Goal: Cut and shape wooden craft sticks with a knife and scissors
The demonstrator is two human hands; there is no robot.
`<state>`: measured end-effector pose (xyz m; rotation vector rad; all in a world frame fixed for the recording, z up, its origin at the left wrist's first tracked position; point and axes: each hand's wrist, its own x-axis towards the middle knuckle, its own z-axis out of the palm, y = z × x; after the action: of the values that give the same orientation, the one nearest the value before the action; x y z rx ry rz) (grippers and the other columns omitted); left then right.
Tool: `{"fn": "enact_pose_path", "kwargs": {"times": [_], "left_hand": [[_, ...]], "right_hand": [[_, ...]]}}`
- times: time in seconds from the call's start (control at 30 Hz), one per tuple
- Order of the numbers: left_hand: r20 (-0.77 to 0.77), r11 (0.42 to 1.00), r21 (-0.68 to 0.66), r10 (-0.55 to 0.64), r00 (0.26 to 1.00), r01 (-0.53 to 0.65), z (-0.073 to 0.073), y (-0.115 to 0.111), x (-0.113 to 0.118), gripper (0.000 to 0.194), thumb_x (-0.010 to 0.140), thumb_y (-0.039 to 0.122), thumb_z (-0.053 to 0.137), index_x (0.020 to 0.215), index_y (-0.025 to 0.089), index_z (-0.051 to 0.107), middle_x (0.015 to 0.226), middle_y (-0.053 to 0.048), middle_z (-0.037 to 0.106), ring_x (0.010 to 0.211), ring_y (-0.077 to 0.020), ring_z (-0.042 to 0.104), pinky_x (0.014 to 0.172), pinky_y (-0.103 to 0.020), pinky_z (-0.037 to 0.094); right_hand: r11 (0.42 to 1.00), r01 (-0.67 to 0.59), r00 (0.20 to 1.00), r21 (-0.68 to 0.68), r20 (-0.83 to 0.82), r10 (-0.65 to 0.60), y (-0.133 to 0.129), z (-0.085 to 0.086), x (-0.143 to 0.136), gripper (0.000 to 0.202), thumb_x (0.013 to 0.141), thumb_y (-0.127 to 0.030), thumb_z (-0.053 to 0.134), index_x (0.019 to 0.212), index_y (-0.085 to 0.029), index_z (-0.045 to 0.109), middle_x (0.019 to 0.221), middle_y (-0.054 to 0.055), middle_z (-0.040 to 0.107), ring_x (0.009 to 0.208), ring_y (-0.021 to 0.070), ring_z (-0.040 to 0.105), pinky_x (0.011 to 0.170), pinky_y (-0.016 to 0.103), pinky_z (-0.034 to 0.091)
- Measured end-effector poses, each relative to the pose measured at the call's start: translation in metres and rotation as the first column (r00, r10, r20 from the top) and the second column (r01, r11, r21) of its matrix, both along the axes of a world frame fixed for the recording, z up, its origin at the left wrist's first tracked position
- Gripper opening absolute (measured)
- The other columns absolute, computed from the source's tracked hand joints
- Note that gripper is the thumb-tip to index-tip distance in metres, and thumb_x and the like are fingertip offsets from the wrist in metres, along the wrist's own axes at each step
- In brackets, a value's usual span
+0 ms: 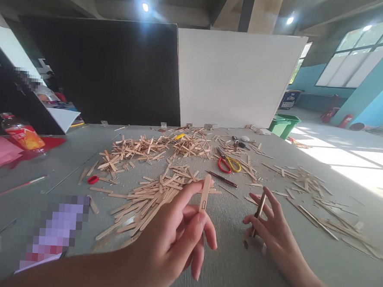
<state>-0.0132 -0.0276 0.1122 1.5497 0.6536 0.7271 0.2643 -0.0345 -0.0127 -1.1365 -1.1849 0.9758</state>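
Upright between the thumb and fingers of my left hand (176, 233) is a wooden craft stick (206, 190) with a small dark rectangle marked near its lower end. To the right, my right hand (275, 228) is closed around a slim bronze-coloured metal tool (259, 210); its exact kind does not show. The tool tilts slightly, its lower end near the tabletop. Behind my left hand spreads a pile of loose craft sticks (157, 193). A dark red pen (222, 178) and scissors (227, 163) with one red and one yellow handle lie beyond my hands.
More sticks and thin offcuts (309, 181) lie at the right. A red ring-shaped cap (93, 180), a drink bottle (23, 133) and a blurred purple item (59, 226) are on the left. Black and white panels (240, 81) stand along the back of the grey table (226, 267).
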Motion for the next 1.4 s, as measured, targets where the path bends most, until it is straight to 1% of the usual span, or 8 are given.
{"fn": "enact_pose_path", "kwargs": {"times": [0.1, 0.3, 0.4, 0.6, 0.7, 0.77, 0.93, 1.4], "left_hand": [[0.016, 1.000, -0.005, -0.008, 1.000, 0.008, -0.001, -0.001, 0.000, 0.043, 0.110, 0.050, 0.043, 0.148, 0.034, 0.031, 0.091, -0.001, 0.062, 0.054, -0.0072, 0.058, 0.043, -0.018, 0.035], [-0.003, 1.000, -0.014, 0.013, 1.000, -0.013, 0.004, -0.001, 0.001, 0.046, 0.108, 0.052, 0.044, 0.148, 0.033, 0.030, 0.087, 0.000, 0.062, 0.052, -0.0075, 0.058, 0.043, -0.018, 0.035], [-0.010, 1.000, -0.023, 0.001, 1.000, -0.001, -0.001, 0.006, 0.006, 0.043, 0.108, 0.050, 0.044, 0.145, 0.032, 0.032, 0.087, 0.000, 0.062, 0.051, -0.0073, 0.057, 0.043, -0.016, 0.036], [-0.021, 0.996, -0.027, 0.080, 0.997, -0.081, -0.070, 0.035, 0.023, 0.037, 0.107, 0.044, 0.047, 0.136, 0.028, 0.032, 0.086, 0.003, 0.057, 0.048, -0.0078, 0.056, 0.038, -0.015, 0.037], [-0.056, 0.996, -0.013, 0.085, 0.995, -0.086, -0.101, 0.043, 0.026, 0.035, 0.107, 0.041, 0.046, 0.135, 0.027, 0.032, 0.082, 0.005, 0.056, 0.047, -0.0071, 0.051, 0.041, -0.016, 0.035], [-0.077, 0.998, 0.005, 0.058, 0.995, -0.058, -0.109, 0.044, 0.026, 0.034, 0.109, 0.040, 0.042, 0.137, 0.027, 0.030, 0.082, 0.005, 0.057, 0.048, -0.0072, 0.050, 0.046, -0.018, 0.039], [-0.164, 0.999, 0.040, 0.023, 0.986, -0.017, -0.103, 0.043, 0.024, 0.035, 0.110, 0.039, 0.038, 0.141, 0.026, 0.027, 0.082, 0.005, 0.058, 0.049, -0.0079, 0.046, 0.050, -0.021, 0.039], [-0.192, 0.996, 0.084, -0.004, 0.981, 0.021, -0.104, 0.045, 0.025, 0.036, 0.109, 0.038, 0.039, 0.142, 0.026, 0.029, 0.081, 0.003, 0.059, 0.048, -0.0082, 0.044, 0.045, -0.018, 0.034]], "right_hand": [[1.000, 0.003, 0.998, 0.025, 0.056, -0.005, 0.002, -0.005, 0.001, 0.074, 0.101, -0.048, 0.060, 0.161, -0.042, 0.018, 0.155, 0.019, 0.046, 0.076, 0.0152, 0.068, 0.061, 0.034, 0.063], [0.998, 0.037, 0.967, 0.057, 0.252, -0.051, 0.004, -0.011, 0.003, 0.045, 0.103, -0.048, 0.053, 0.140, -0.023, 0.054, 0.130, 0.018, 0.069, 0.068, 0.0153, 0.063, 0.060, 0.029, 0.061], [0.990, 0.067, 0.901, 0.127, 0.419, -0.115, 0.000, -0.008, 0.003, 0.042, 0.103, -0.043, 0.053, 0.139, -0.021, 0.058, 0.122, 0.015, 0.072, 0.076, 0.0159, 0.067, 0.069, 0.026, 0.061], [0.953, -0.109, 0.752, 0.283, 0.650, -0.107, -0.008, -0.008, 0.009, 0.040, 0.106, -0.028, 0.047, 0.144, -0.026, 0.058, 0.103, 0.008, 0.074, 0.071, 0.0133, 0.069, 0.071, 0.022, 0.061], [0.935, -0.270, 0.686, 0.229, 0.727, 0.020, -0.012, -0.012, 0.015, 0.051, 0.107, -0.021, 0.043, 0.157, -0.032, 0.045, 0.108, 0.007, 0.073, 0.089, 0.0169, 0.074, 0.080, 0.026, 0.062], [0.916, -0.363, 0.630, 0.173, 0.770, 0.104, -0.016, -0.012, 0.017, 0.058, 0.106, -0.017, 0.039, 0.163, -0.032, 0.034, 0.117, 0.010, 0.072, 0.102, 0.0201, 0.073, 0.086, 0.030, 0.063], [0.887, -0.437, 0.560, 0.152, 0.817, 0.136, -0.020, -0.006, 0.016, 0.064, 0.105, -0.010, 0.032, 0.166, -0.029, 0.026, 0.142, 0.015, 0.062, 0.120, 0.0237, 0.068, 0.094, 0.035, 0.061], [0.887, -0.451, 0.539, 0.104, 0.824, 0.178, -0.018, -0.007, 0.014, 0.063, 0.106, -0.010, 0.030, 0.166, -0.030, 0.027, 0.139, 0.013, 0.061, 0.120, 0.0207, 0.067, 0.096, 0.030, 0.060]]}}
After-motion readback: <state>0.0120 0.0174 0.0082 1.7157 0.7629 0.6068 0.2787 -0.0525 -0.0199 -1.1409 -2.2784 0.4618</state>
